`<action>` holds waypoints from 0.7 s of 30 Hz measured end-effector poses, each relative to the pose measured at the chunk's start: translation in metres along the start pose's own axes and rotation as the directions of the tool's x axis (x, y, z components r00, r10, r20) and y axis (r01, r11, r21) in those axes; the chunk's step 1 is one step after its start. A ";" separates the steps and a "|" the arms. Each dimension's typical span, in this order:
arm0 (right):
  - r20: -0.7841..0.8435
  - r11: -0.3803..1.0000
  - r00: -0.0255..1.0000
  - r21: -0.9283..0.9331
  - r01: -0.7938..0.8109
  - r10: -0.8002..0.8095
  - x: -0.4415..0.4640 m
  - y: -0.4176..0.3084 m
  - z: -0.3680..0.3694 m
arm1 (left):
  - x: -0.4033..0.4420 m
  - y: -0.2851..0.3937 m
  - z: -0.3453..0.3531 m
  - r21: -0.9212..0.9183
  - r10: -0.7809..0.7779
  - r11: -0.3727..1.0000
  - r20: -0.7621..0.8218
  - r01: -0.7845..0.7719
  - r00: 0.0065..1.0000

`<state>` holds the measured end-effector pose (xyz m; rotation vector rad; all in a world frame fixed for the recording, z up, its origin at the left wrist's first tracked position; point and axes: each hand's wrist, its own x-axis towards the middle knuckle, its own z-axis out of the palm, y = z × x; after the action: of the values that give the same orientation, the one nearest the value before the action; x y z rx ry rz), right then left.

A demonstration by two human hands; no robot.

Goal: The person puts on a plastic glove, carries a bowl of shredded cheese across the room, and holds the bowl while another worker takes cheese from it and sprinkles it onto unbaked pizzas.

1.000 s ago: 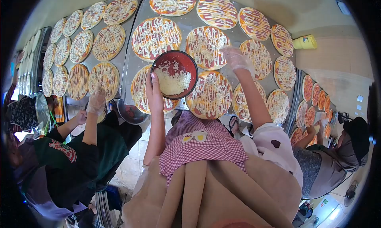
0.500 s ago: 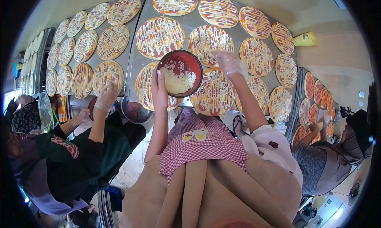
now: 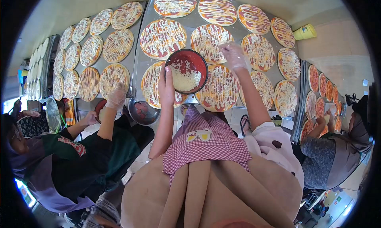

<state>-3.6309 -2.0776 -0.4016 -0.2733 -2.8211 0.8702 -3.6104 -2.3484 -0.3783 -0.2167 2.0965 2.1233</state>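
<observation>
My bare left hand (image 3: 167, 89) is closed on the side of a red bowl (image 3: 201, 64) with a black rim, the thumb lying over its edge. Grated white cheese (image 3: 184, 81) covers part of the bowl's bottom. In a clear plastic glove, my right hand (image 3: 235, 56) hovers by the right edge of a pizza (image 3: 208, 37) topped with red sauce, pale stripes and scattered cheese. Its fingers are drawn together; whatever lies inside them is hidden. Just below the bowl and hand, another pizza (image 3: 218, 91) bears cheese crumbs.
Several pizzas lie on the metal table (image 3: 137, 69). At left a co-worker's gloved hand (image 3: 117, 96) is over a pizza, near a steel bowl (image 3: 145, 112). Another person (image 3: 331, 156) works at right beside more pizzas. A yellow container (image 3: 305, 32) stands at the far right edge.
My right hand has moved from over the pizza's middle toward its right edge. The view has shifted slightly, and my left hand still has the bowl.
</observation>
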 end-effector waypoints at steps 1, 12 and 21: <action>0.051 0.972 0.998 0.232 -0.043 0.032 -0.003 -0.011 -0.007 | 0.001 0.001 0.003 0.008 0.008 1.000 0.011 -0.008 1.000; 0.424 0.956 0.857 0.096 0.278 -0.292 -0.035 -0.050 -0.026 | 0.000 0.021 0.097 0.029 -0.116 0.993 0.293 0.113 0.949; 0.641 0.983 0.749 0.059 0.174 -0.171 -0.014 0.055 -0.115 | 0.021 -0.033 0.212 -0.183 -0.135 0.953 0.461 0.243 0.877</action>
<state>-3.5850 -1.9745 -0.3409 0.3715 -3.3884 1.0790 -3.6241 -2.1363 -0.4126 0.0383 1.5025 2.0584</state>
